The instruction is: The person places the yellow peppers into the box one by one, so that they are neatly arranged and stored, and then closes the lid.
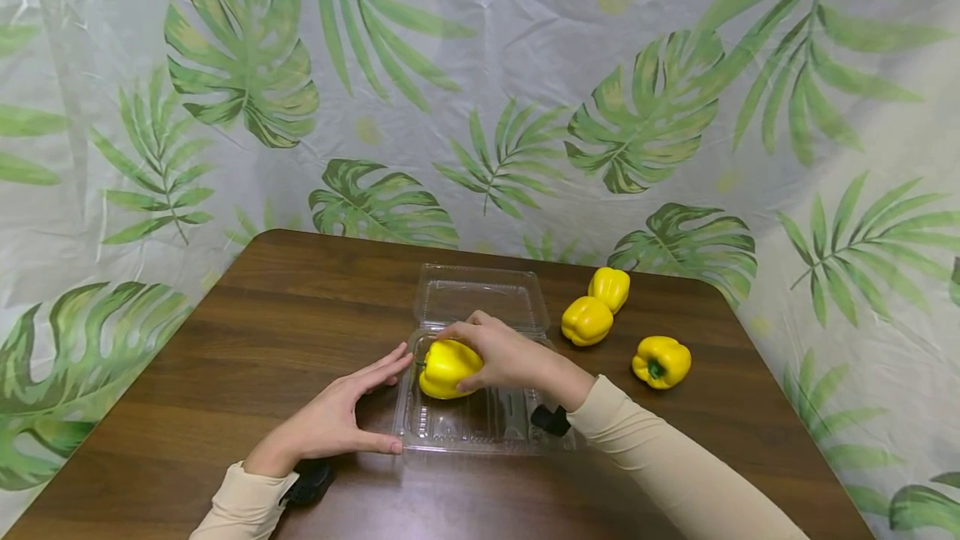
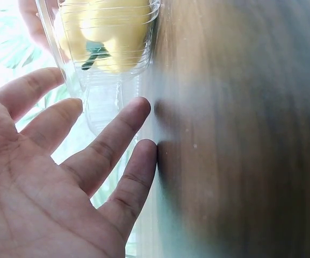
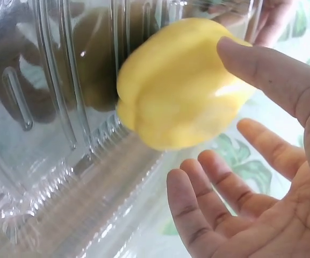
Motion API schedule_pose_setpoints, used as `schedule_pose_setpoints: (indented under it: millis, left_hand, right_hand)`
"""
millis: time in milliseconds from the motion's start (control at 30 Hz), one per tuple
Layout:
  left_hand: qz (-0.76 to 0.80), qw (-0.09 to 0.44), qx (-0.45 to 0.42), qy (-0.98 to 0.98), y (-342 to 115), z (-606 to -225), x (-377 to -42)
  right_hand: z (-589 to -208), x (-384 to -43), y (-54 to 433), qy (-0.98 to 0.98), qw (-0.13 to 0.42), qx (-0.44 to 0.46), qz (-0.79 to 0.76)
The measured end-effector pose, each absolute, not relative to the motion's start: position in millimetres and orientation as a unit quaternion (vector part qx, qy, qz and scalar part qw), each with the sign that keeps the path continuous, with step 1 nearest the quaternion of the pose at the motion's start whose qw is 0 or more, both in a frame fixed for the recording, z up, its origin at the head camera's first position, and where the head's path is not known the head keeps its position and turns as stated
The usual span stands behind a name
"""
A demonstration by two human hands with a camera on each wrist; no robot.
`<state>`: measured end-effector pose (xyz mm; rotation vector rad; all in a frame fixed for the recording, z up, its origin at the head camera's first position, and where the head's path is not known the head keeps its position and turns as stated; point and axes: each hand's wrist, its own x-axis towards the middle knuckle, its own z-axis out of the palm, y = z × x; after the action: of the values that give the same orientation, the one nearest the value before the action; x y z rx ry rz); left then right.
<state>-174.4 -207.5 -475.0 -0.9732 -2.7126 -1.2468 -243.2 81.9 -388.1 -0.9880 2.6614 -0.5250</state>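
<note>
A yellow bell pepper (image 1: 447, 369) lies on its side in the left part of a clear plastic clamshell container (image 1: 480, 444), its green stem pointing left. My right hand (image 1: 504, 355) is around the pepper from the right. In the right wrist view the thumb (image 3: 251, 62) overlaps the pepper (image 3: 181, 86), while the other fingers are spread and stand apart from it. My left hand (image 1: 341, 411) is at the container's left side, fingers extended, with the thumb tip at its front left corner. The left wrist view shows the left palm (image 2: 52, 188) and the pepper (image 2: 109, 32) through the plastic wall.
The container's lid (image 1: 480, 294) is folded back, away from me. To the right lie two yellow peppers touching, one nearer (image 1: 587, 321) and one farther (image 1: 609, 288), and a single pepper (image 1: 662, 362). A leaf-patterned curtain (image 1: 495, 107) hangs behind the wooden table (image 1: 315, 298).
</note>
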Motion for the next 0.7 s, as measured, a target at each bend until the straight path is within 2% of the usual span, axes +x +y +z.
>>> schedule_pose_setpoints:
  millis: [233, 400, 700]
  left_hand:
    - [-0.391, 0.004, -0.31, -0.867, -208, -476, -176]
    - [-0.393, 0.004, -0.308, -0.867, -208, -476, -175]
    - [-0.389, 0.008, -0.309, -0.868, -207, -475, -174]
  right_hand:
    - [-375, -248, 108, 0.895, 0.152, -0.356, -0.221]
    - [-365, -253, 134, 0.891, 0.144, -0.356, -0.24]
    - [-355, -254, 184, 0.899, 0.144, -0.298, -0.286]
